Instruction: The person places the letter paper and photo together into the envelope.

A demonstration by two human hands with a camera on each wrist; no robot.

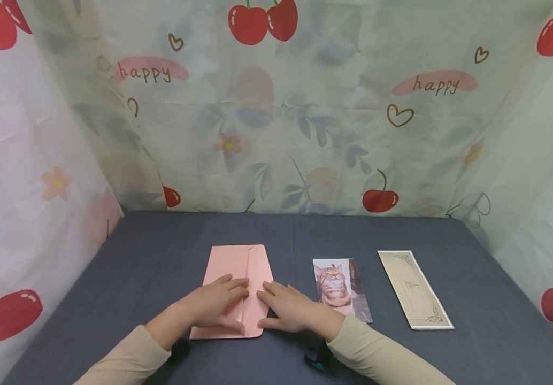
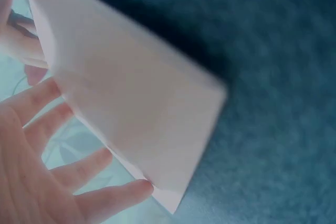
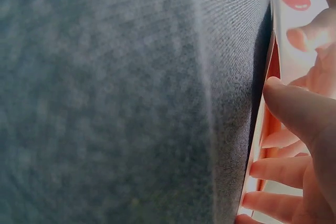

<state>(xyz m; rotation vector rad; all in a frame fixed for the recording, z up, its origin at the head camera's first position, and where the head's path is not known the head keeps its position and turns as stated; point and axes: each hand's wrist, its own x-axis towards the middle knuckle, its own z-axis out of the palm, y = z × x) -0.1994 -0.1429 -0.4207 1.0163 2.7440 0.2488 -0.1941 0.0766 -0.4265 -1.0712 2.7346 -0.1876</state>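
A pink envelope [image 1: 223, 259] lies on the dark table, its flap [image 1: 255, 264] along the right side, with a crease running lengthwise. My left hand [image 1: 215, 303] rests over the middle of the envelope, fingers spread and fairly straight. At the flap's right edge is my right hand [image 1: 292, 310], its fingertips touching the pink paper. In the right wrist view the right thumb [image 3: 289, 95] lies against the thin rim of the envelope [image 3: 255, 148]. The left wrist view shows the left fingers [image 2: 86, 169] extended along the edge of the envelope [image 2: 131, 87].
Right of the envelope lies a cat photo [image 1: 335, 283], partly behind my right wrist. Farther right is a long beige card [image 1: 408, 283] with a white border and corner ornaments. Printed cloth [image 1: 281, 155] with cherries hangs around the dark table [image 1: 161, 240] at the back and sides.
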